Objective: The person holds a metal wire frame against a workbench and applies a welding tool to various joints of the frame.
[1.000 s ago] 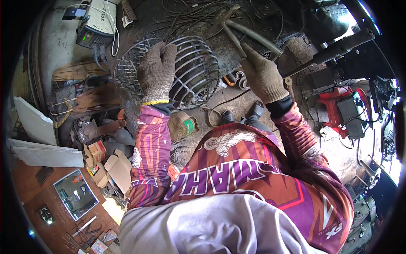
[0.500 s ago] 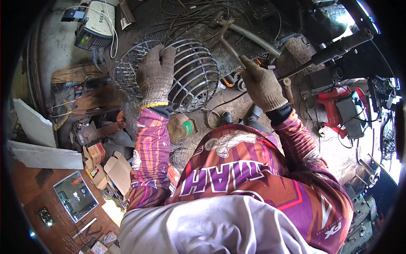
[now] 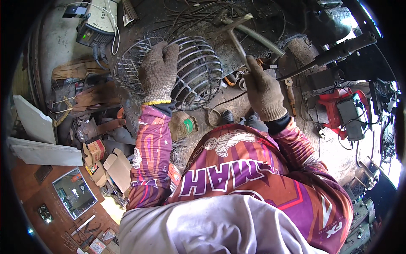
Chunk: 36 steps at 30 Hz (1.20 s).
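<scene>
A round, domed cage of welded metal bars (image 3: 196, 70) rests on the dark work surface in front of me. My left hand (image 3: 158, 72), in a knitted glove, lies over its left part with the fingers curled round the bars; the fingertips are partly hidden. To the right of the cage, my gloved right hand (image 3: 264, 89) is closed round the handle of a chipping hammer (image 3: 238, 45). Its narrow, pointed head is raised beyond the cage's upper right, apart from the bars.
A welding machine (image 3: 99, 23) stands at the far left. Behind the hammer lies a thick metal bar (image 3: 256, 39). A green-banded round tin (image 3: 188, 126) sits below the cage. To the right are a red-framed machine (image 3: 349, 112) and cables; at the left, cardboard boxes (image 3: 117, 169).
My right hand has shifted slightly to the right, and the hammer's head has swung round, showing more side-on. My left hand stays on the cage; the whole view has moved a little.
</scene>
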Each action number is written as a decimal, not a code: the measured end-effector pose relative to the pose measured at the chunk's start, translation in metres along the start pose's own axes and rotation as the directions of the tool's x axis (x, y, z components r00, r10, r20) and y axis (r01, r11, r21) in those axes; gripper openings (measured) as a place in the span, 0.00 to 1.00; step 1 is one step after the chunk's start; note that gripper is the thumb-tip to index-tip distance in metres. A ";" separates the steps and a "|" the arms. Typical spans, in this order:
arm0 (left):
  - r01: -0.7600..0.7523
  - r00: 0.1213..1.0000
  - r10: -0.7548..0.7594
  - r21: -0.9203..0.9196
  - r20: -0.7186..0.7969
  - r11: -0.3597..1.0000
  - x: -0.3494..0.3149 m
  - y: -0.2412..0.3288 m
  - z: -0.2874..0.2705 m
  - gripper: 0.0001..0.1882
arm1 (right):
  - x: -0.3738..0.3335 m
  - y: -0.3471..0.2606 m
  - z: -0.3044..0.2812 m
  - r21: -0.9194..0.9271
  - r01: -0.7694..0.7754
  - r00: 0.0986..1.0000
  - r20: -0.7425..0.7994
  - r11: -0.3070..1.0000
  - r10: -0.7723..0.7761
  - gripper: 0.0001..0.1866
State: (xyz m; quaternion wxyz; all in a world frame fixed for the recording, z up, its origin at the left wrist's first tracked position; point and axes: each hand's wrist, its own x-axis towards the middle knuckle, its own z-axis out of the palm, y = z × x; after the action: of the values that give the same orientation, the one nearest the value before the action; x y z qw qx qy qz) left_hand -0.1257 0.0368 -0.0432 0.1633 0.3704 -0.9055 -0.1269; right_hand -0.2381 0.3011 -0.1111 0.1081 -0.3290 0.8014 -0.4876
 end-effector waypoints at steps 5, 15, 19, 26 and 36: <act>-0.012 1.000 0.012 0.010 -0.007 1.000 0.001 -0.001 0.002 0.31 | 0.003 0.020 0.011 -0.176 0.082 0.992 0.113 0.981 -0.062 0.26; -0.025 1.000 0.025 -0.014 -0.002 1.000 0.002 -0.005 0.006 0.29 | 0.001 0.018 0.011 -0.120 0.113 0.984 0.152 0.986 -0.094 0.23; -0.035 0.999 0.035 0.021 -0.024 0.999 0.001 -0.005 0.003 0.29 | -0.005 0.003 0.006 -0.073 0.094 0.996 0.008 0.993 -0.094 0.24; -0.028 0.999 0.028 0.025 -0.020 0.999 -0.001 -0.004 0.002 0.29 | -0.002 0.007 0.007 -0.326 0.108 0.983 0.177 0.939 -0.052 0.26; -0.025 1.000 0.025 -0.002 -0.004 1.000 -0.001 0.001 0.001 0.28 | 0.002 0.009 0.001 -0.260 0.073 0.993 0.107 0.963 -0.047 0.22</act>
State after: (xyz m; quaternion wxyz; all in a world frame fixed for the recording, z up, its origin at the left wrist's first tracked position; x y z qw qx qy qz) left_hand -0.1265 0.0383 -0.0437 0.1671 0.3592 -0.9096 -0.1252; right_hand -0.2434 0.3019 -0.1184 0.0882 -0.3886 0.8424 -0.3627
